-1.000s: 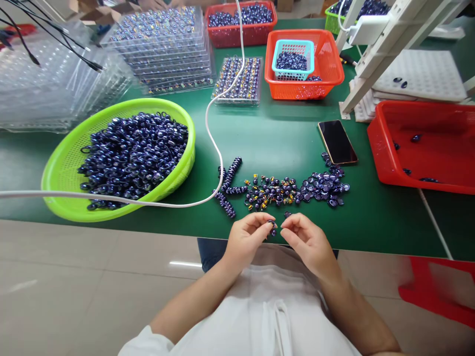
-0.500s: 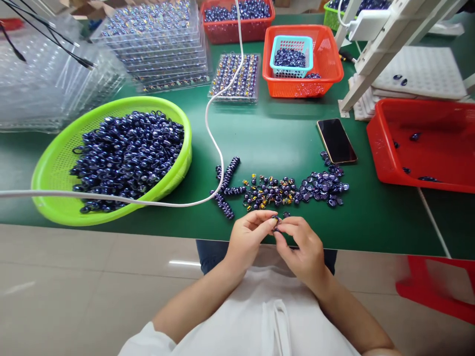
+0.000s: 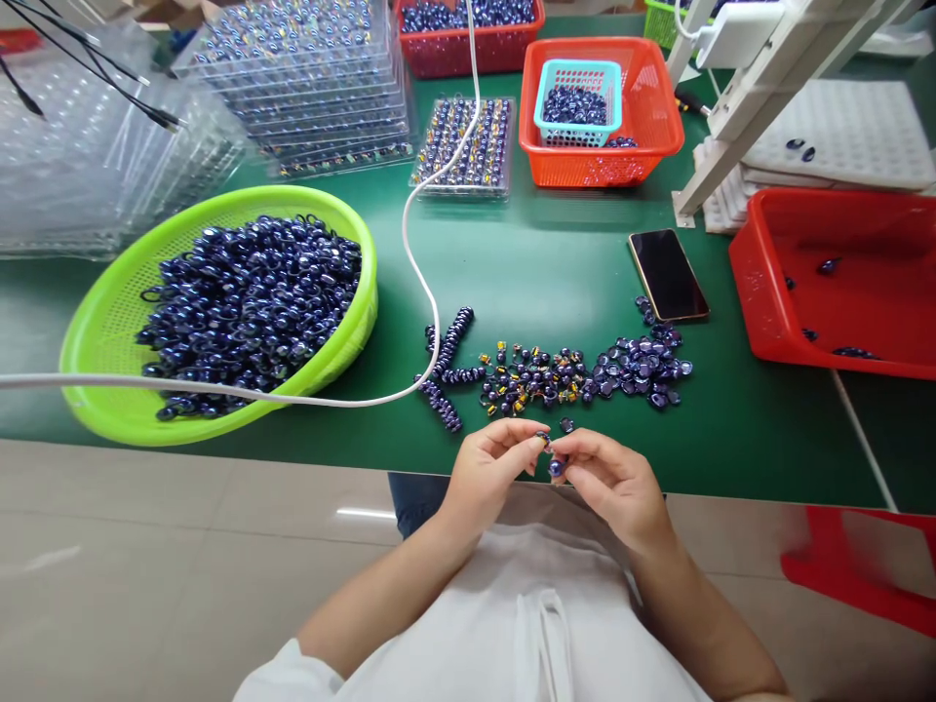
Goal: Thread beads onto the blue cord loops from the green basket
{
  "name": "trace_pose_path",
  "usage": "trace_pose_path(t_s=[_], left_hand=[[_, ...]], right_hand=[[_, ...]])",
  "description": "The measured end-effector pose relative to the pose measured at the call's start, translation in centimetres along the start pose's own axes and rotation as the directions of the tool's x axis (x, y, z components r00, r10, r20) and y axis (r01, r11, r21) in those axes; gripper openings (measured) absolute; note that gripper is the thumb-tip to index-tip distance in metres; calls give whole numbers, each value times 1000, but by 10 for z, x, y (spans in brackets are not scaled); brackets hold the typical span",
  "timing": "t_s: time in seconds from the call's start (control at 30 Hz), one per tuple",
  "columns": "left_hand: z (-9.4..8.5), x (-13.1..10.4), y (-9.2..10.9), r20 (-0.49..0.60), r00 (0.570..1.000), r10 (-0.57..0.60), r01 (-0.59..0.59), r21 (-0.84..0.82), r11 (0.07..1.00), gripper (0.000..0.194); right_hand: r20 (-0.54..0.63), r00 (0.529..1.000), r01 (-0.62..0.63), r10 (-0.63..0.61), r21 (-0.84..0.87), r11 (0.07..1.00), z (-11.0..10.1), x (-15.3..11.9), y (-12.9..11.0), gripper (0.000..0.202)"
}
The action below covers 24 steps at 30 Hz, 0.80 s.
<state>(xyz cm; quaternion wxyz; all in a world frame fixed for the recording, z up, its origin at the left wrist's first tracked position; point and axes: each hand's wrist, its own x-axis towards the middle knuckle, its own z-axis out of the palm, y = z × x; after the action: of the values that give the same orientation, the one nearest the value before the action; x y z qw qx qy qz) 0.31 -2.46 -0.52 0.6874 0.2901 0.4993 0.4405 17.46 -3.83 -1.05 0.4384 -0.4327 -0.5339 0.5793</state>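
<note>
At the table's front edge, my left hand pinches a small dark shiny piece between thumb and fingertips. Close beside it, my right hand is closed on a glossy dark-blue bead. The fingertips of both hands nearly meet, and they partly cover what they hold. One loose dark piece lies just beyond my right fingers. Farther off is a heap of dark beads with gold parts, with flat dark caps to its right and stacked rows of dark pieces to its left.
A green basket full of dark ring-like pieces stands at left, with a white cable crossing it. Behind are stacked clear trays, one filled tray and an orange basket. A phone and red bin are at right.
My right hand has shifted a little to the right and its fingers have parted slightly from my left. The glossy bead now shows below the fingertips. My left hand has barely moved.
</note>
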Motion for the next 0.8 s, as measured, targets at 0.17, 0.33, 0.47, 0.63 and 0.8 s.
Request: trace_pose_path(t_s=[0.17,0.33,0.47,0.63,0.8], left_hand=[[1,0,1,0,1000,-11,11,1,1000,16],[4,-1,4,-22,1000,-8,9,60,998,16],[5,-4,8,-58,998,10,-2,125,992,16],[6,-9,7,-47,994,98,-88,189,978,14],[5,-11,6,23,956,293,-285,315,905,14]], right_hand=[[-34,963,241,-268,-335,911,-2,3,2,26],[-32,890,378,-455,-504,776,-2,7,3,32],[-5,857,453,-515,-466,760,-2,7,6,37],[46,837,496,-546,-488,719,-3,4,6,43],[75,817,516,-572,-539,666,-3,2,5,44]])
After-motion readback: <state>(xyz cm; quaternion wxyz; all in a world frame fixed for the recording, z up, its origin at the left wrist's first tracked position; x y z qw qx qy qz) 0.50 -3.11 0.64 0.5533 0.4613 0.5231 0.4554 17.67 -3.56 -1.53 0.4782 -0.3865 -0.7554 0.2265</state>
